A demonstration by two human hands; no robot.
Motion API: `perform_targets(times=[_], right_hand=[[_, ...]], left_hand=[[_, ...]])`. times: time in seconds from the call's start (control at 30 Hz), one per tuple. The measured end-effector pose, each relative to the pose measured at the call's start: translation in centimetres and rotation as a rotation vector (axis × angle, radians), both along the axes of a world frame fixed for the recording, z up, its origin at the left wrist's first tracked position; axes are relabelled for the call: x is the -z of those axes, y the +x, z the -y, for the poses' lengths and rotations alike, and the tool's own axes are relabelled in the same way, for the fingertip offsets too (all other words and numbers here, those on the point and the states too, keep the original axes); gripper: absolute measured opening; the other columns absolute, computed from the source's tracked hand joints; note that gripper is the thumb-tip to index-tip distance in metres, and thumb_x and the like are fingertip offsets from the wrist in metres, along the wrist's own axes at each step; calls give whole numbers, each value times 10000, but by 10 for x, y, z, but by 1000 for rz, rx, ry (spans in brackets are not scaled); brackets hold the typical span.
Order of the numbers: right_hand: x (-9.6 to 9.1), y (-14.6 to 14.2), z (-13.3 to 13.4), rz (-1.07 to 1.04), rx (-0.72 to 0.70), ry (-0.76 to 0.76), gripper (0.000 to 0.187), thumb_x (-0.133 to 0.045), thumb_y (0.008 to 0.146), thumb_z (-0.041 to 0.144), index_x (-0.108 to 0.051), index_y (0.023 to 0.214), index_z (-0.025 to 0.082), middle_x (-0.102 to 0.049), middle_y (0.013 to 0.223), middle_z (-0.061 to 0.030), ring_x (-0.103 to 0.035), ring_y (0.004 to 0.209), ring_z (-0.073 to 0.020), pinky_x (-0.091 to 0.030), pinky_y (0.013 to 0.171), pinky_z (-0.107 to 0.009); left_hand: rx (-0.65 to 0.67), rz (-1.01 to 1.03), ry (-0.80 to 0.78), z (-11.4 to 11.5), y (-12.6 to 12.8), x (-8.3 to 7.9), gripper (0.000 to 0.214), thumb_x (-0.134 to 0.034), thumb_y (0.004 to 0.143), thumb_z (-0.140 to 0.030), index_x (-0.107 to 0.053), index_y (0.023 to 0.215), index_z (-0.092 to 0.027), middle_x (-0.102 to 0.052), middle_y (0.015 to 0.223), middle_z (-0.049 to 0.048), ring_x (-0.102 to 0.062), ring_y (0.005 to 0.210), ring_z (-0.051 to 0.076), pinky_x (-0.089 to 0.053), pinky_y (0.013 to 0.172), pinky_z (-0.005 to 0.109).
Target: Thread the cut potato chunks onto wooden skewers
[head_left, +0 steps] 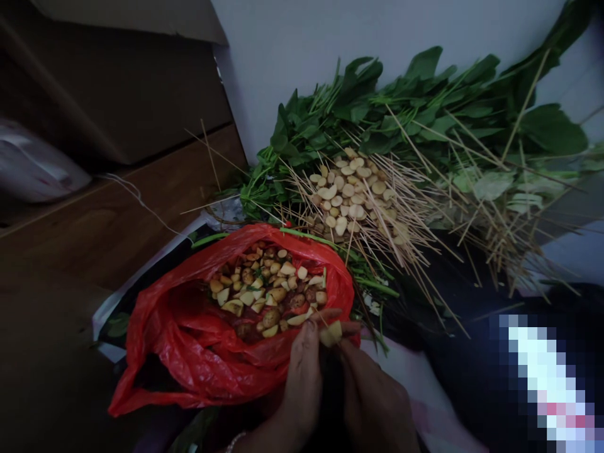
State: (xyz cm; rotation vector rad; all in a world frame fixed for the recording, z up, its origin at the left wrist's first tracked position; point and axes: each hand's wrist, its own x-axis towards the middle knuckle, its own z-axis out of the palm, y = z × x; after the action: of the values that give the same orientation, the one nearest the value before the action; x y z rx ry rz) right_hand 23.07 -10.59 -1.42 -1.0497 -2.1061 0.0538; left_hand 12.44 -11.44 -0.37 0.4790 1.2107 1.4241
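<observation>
My left hand [302, 377] and my right hand [372, 396] meet at the bottom centre, fingers pinched together on one small pale potato piece [331, 333]. They hover over the near rim of a red plastic bag [189, 340] that holds several cut potato pieces [264, 292]. Behind the bag lies a pile of thin wooden skewers [401, 220] with pale potato slices [352, 192] threaded on them.
A heap of green leafy stalks [415, 107] rests against the white wall [306, 38] behind the skewers. A wooden floor [94, 245] stretches left, with a brown cardboard box [123, 82] and a white bag [33, 167] at the far left.
</observation>
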Motion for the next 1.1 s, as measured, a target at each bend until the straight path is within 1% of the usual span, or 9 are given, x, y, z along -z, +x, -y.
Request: perform_targets(times=[0.17, 0.3, 0.43, 0.63, 0.77, 0.87, 0.93, 1.03, 1.1], right_hand=[[9, 7, 1, 57, -39, -39, 363, -322, 973, 170, -677, 1038, 143, -771, 864, -92, -741, 692, -155, -583, 598, -183], [18, 15, 7, 87, -75, -110, 378, -312, 992, 221, -681, 1063, 173, -767, 850, -81, -732, 659, -149, -572, 559, -166], [21, 13, 16, 42, -13, -151, 413, -272, 1008, 266, -675, 1059, 195, -757, 815, -80, -726, 646, -160, -566, 529, -179], [19, 8, 19, 37, -19, -148, 386, -307, 999, 268, -680, 1071, 200, -753, 832, -84, -724, 650, -165, -561, 524, -178], [18, 4, 14, 26, -28, -111, 377, -317, 996, 232, -685, 1052, 179, -758, 877, -94, -734, 709, -168, -574, 592, -183], [19, 4, 5, 44, -87, -65, 370, -326, 994, 231, -685, 1059, 169, -763, 871, -93, -735, 698, -157, -572, 583, -167], [20, 7, 0, 63, -96, -40, 366, -333, 992, 240, -688, 1061, 180, -765, 852, -84, -735, 678, -153, -570, 565, -161], [25, 16, -4, 66, -45, -7, 339, -363, 984, 255, -683, 1067, 183, -768, 858, -85, -740, 679, -166, -573, 548, -175], [27, 21, -4, 70, -17, -1, 304, -395, 973, 259, -672, 1060, 170, -769, 874, -94, -741, 674, -174, -565, 514, -175]], left_hand=[[28, 71, 14, 1, -3, 8, 329, -602, 839, -463, -693, 965, -173, -747, 888, 72, -676, 812, 208, -509, 790, 322], [-72, 41, -5, 0, -6, 12, 305, -588, 854, -458, -688, 952, -188, -746, 839, 45, -674, 811, 190, -490, 813, 302], [-77, 43, 18, 1, -5, 13, 278, -578, 868, -434, -690, 950, -193, -746, 842, 38, -671, 820, 184, -479, 813, 287], [-83, -42, 47, 3, -5, 9, 299, -572, 870, -430, -711, 909, -168, -743, 879, 70, -656, 889, 213, -477, 829, 300], [16, -12, 1, 10, 0, 6, 328, -569, 864, -448, -727, 877, -162, -743, 878, 82, -660, 866, 218, -491, 809, 303], [62, 28, 12, 13, 1, 4, 337, -549, 875, -450, -721, 954, -171, -745, 888, 83, -666, 863, 224, -502, 785, 312], [114, -25, 51, 12, -6, 2, 350, -537, 886, -443, -702, 1055, -184, -745, 941, 85, -665, 898, 222, -496, 822, 319], [214, -214, 127, 2, -34, -4, 400, -598, 857, -401, -636, 1213, -223, -735, 1032, 82, -663, 945, 221, -479, 880, 323], [173, -421, 157, -9, -60, -9, 356, -608, 848, -381, -672, 1164, -231, -742, 1003, 81, -674, 904, 227, -493, 844, 321]])
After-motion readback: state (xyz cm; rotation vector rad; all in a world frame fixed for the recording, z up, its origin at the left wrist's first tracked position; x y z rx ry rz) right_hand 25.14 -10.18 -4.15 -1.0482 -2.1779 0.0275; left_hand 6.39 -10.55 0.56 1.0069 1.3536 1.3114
